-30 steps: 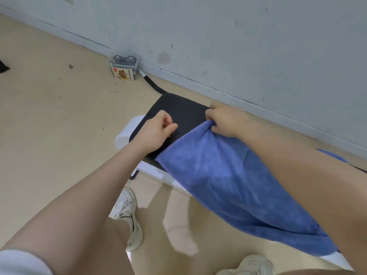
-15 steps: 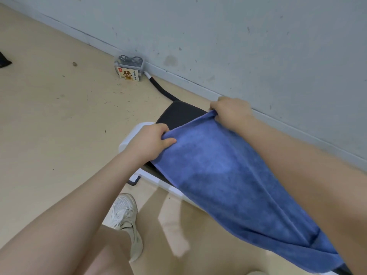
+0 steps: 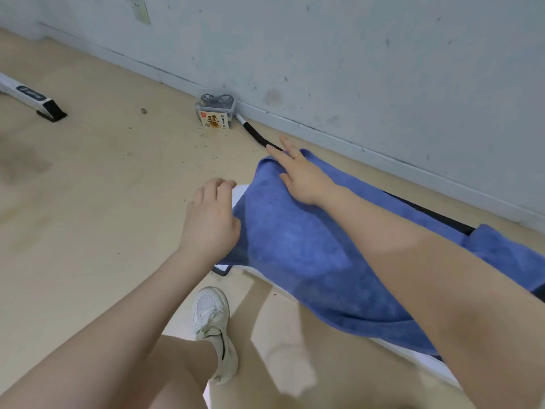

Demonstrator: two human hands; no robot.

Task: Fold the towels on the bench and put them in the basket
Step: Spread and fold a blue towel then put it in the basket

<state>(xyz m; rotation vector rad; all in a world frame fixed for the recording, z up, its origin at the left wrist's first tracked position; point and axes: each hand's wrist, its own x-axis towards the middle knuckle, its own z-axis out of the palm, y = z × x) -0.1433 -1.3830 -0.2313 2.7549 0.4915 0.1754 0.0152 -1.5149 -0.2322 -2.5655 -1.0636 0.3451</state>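
Nearest me, my white shoe stands on the floor by the worktop. The blue towel lies spread over that worktop, its near edge hanging off. My left grip hovers at the towel's left edge, fingers loosely curled, holding nothing. My right grip lies flat on the towel's far corner, fingers straight. Beyond, a small box sits against the wall.

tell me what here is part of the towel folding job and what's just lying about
Job: blue towel, bench, left hand, right hand.

Lying about: labelled plastic box, black-and-white bar by the wall, white equipment foot.
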